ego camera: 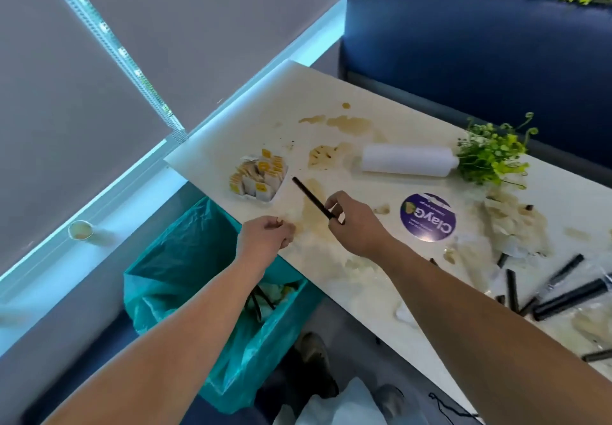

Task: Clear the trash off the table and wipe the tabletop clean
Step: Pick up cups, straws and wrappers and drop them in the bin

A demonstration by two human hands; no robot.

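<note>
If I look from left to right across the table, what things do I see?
Clear tray of yellow-and-white sachets → thin black straw in the right hand → white plastic bottle lying on its side → leafy green plant sprig.

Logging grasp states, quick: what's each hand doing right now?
Left hand: fingers curled; whether it holds anything cannot be told.
Right hand: pinching a black straw.

Bright, even daylight from the window strip (pixel 99 199); soft shadows, mild glare on the desk (pixel 331 93), wide-angle bending, blurred edges.
</note>
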